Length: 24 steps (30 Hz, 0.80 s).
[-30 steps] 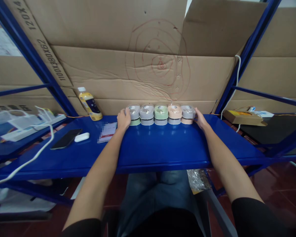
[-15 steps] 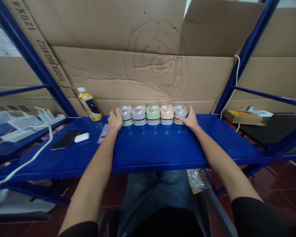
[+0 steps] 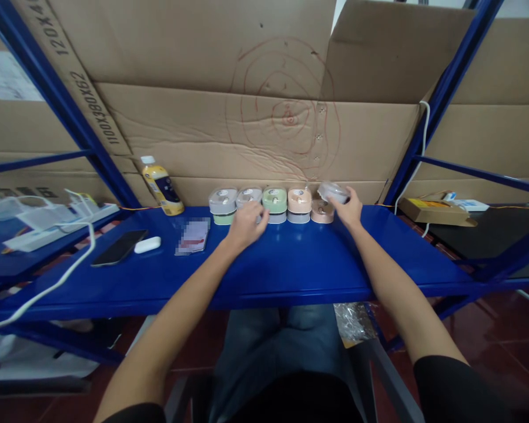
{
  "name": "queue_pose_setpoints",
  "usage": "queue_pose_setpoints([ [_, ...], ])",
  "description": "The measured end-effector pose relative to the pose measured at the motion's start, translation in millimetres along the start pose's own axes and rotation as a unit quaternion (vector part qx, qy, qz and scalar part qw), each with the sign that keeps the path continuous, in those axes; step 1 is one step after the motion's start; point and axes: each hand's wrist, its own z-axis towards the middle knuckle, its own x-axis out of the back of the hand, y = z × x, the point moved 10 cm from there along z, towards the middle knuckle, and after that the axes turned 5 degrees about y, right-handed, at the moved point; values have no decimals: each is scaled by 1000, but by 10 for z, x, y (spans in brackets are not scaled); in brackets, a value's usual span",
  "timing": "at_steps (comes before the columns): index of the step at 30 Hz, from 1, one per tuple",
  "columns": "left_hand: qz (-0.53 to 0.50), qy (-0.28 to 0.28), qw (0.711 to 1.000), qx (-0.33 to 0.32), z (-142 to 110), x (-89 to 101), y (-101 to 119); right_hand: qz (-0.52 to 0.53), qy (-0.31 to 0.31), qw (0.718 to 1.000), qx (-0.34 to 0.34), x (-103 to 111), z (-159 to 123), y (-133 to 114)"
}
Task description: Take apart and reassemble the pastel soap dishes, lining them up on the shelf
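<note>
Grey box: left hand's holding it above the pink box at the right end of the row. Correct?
Wrong hand: the head view shows the right hand holding the grey box above the pink box at the right end of the row.

Glossy plastic containers [image 3: 275,202], matt cardboard [image 3: 171,117]

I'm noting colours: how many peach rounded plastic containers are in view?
2: one container tops the fourth stack from the left; another stands directly right of that stack. The left hand partly hides the second stack.
</note>
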Motion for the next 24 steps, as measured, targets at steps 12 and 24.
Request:
queue_pose_setpoints([
  [12,-436,-207,835,263,-574,-723,-106,291,-436,852,9,-342,-718,-896],
  [24,-285,-248,905,196,-622,-700,-13,140,-660,735,69,-721,-1556,-850],
])
